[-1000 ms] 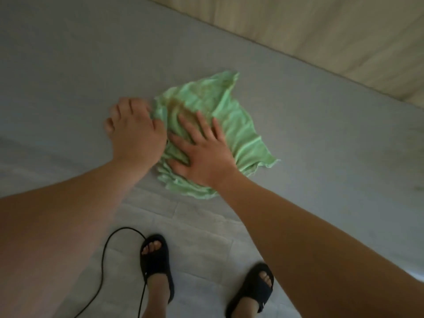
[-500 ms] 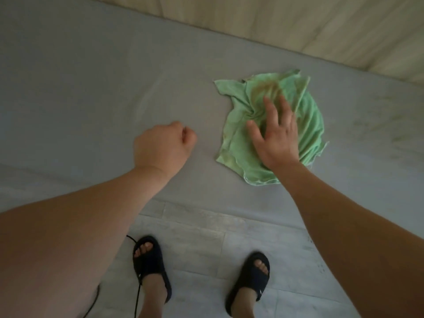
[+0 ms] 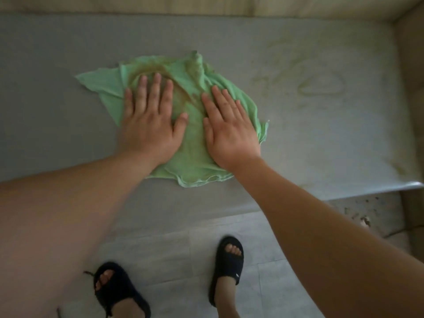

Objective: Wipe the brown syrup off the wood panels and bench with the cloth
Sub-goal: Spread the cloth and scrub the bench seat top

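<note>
The green cloth (image 3: 195,143) lies crumpled on the grey bench (image 3: 57,99), with a brown stain near its far edge. The left hand (image 3: 149,125) and the right hand (image 3: 231,134) press flat on it, side by side, fingers straight, gripping nothing. Faint syrup streaks (image 3: 319,86) remain on the bench to the right. Beyond runs a wood panel (image 3: 183,4). Below, two black sandals (image 3: 228,260) stand on the tiled floor (image 3: 160,249).

The left hand (image 3: 149,127), a closed fist on the bench (image 3: 52,125) apart from the cloth (image 3: 195,145) half a second ago, now lies flat on the cloth's left part. Its fingers are straight and spread. The cloth is spread wider than before. Faint syrup traces (image 3: 321,88) at the bench's right end have come into view.
</note>
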### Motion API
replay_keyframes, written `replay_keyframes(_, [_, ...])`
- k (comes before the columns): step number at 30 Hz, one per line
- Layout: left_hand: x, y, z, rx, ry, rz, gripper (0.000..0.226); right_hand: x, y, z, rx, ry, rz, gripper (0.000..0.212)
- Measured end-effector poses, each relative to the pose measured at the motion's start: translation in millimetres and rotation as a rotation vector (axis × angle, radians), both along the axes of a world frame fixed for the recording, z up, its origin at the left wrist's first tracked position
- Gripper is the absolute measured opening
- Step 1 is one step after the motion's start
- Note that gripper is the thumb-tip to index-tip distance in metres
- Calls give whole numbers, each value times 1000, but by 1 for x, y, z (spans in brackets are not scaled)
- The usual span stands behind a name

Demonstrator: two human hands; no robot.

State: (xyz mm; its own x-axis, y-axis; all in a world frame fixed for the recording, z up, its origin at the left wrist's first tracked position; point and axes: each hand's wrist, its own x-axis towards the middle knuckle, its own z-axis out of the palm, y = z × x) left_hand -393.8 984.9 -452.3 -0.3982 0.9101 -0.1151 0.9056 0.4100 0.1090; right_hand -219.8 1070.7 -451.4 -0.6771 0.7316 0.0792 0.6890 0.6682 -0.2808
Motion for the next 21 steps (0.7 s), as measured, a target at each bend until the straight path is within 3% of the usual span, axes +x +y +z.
replay_keyframes(4, [51, 42, 6, -29, -20, 61, 83, 44, 1, 5, -17, -54, -64, 58])
replay_keyframes(9, [128, 61, 6, -7, -6, -263, 76, 148, 10, 10, -11, -125, -88, 69])
replay_keyframes(12, [169, 69, 5, -32, -9, -353, 77, 196, 28, 12, 9, -149, -60, 70])
replay_keyframes(21, [171, 114, 4, -3, -11, -401, 73, 184, 57, 5, 48, -179, -292, 61])
